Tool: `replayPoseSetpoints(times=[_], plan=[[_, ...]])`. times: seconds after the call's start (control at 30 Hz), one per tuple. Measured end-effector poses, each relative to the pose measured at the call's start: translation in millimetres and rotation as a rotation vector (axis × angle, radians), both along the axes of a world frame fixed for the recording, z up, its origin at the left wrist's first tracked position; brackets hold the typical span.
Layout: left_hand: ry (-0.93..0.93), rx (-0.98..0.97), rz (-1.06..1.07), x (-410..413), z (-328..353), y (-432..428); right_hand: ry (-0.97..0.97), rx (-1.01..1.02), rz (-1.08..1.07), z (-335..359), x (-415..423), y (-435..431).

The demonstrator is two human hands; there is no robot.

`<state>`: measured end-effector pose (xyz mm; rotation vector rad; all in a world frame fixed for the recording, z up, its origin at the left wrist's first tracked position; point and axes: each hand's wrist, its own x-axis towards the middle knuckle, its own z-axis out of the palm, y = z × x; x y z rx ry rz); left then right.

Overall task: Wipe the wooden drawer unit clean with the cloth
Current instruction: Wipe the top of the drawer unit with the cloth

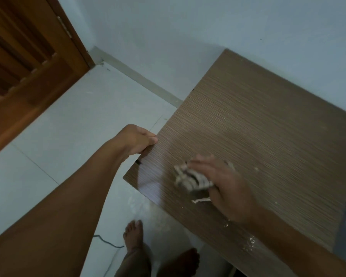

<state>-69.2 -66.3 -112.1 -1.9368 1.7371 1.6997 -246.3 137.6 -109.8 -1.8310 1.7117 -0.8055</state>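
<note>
The wooden drawer unit (258,124) shows its brown grained top, seen from above at the right. My left hand (136,139) grips the top's left edge, fingers curled over it. My right hand (224,182) lies flat on the top near the front left corner and presses down on a crumpled pale striped cloth (190,179), which sticks out from under the fingers to the left. The hand is motion-blurred. Pale dust specks and smears (250,242) lie on the top near my right forearm.
A brown wooden door (28,62) stands at the upper left. A pale wall runs behind the unit, with a skirting board (140,80) along the white tiled floor (72,124). My bare feet (134,240) and a thin cable (108,242) are on the floor below.
</note>
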Motion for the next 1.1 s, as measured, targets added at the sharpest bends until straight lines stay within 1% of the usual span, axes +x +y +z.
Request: replayPoseSetpoints(times=[0.07, 0.13, 0.17, 0.23, 0.27, 0.33, 0.4, 0.47, 0.53, 0.63, 0.7, 0.77, 0.87, 0.93, 0.97, 1.03, 1.1], plan=[[0.026, 0.021, -0.023, 2, 5, 1, 0.051, -0.001, -0.095, 6, 2, -37], [0.084, 0.112, -0.04, 6, 14, 2, 0.073, 0.008, -0.187, 0, 7, -77], [0.123, 0.17, -0.007, 9, 16, 1, 0.072, 0.021, -0.231, -5, 10, -95], [0.209, 0.273, 0.125, 18, 19, -1, 0.091, 0.049, -0.271, -15, 23, -121], [0.245, 0.31, 0.187, 21, 19, -2, 0.121, 0.054, -0.246, -19, 33, -127], [0.292, 0.307, 0.299, 27, 17, -3, 0.198, 0.027, -0.099, -25, 53, -126], [0.237, 0.232, 0.337, 29, 16, -3, 0.266, 0.004, 0.062, -30, 65, -114], [0.105, 0.107, 0.261, 30, 15, -2, 0.259, -0.017, 0.126, -35, 64, -98], [0.027, -0.032, 0.183, 33, 12, -2, 0.233, -0.053, 0.167, -38, 57, -79], [-0.006, -0.219, 0.01, 29, 10, 3, 0.245, -0.084, 0.278, -41, 43, -38], [-0.025, -0.309, -0.119, 19, 11, 10, 0.236, -0.09, 0.331, -43, 31, -7], [-0.028, -0.364, -0.221, 5, 13, 19, 0.193, -0.088, 0.35, -44, 18, 22], [-0.027, -0.416, -0.439, -17, 11, 35, 0.154, -0.072, 0.348, -37, 6, 51], [-0.106, -0.388, -0.558, -30, 9, 46, 0.114, -0.069, 0.29, -25, 2, 61], [-0.16, -0.376, -0.595, -35, 6, 49, 0.076, -0.067, 0.218, -17, 0, 65], [-0.253, -0.358, -0.633, -44, 3, 53, -0.007, -0.059, -0.004, -1, -3, 70], [-0.303, -0.313, -0.638, -51, 3, 54, -0.07, -0.027, -0.266, 10, -8, 77]])
